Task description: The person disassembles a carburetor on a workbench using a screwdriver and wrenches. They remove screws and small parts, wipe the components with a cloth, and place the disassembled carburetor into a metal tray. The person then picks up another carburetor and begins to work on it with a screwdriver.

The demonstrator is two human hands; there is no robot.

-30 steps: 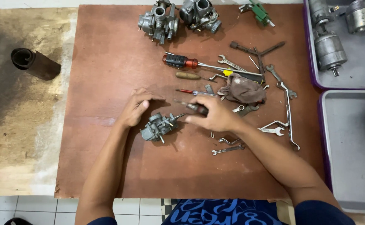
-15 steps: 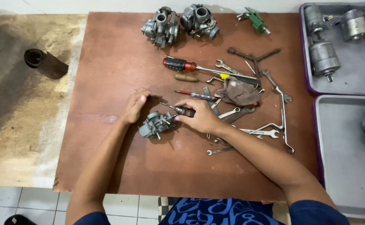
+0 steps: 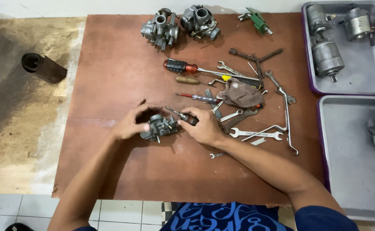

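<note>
Right now the left hand cups a small grey cast-metal carburettor, fingers curled round its left side and pinning it to the reddish-brown wooden board. The right hand is closed around the dark handle of a short screwdriver, whose metal tip slants up and to the left above the carburettor's top edge; whether it sits in a screw head cannot be told from this angle.

The carburettor lies near the middle of the board, close to the person's front edge. Judging by its look, it is in one piece, with no loose screws or covers showing beside it, so the work on it seems to be at an early stage, with the opening or adjusting yet to be done.

Just right of the right hand lies a scatter of steel spanners, a crumpled brown rag and a red-and-black-handled long screwdriver. Two more grey carburettors stand at the board's far edge, near a green metal part. Off to the right, a purple-rimmed grey tray holds cylindrical metal motors. A dark cylinder lies on the stained floor to the left.
</note>
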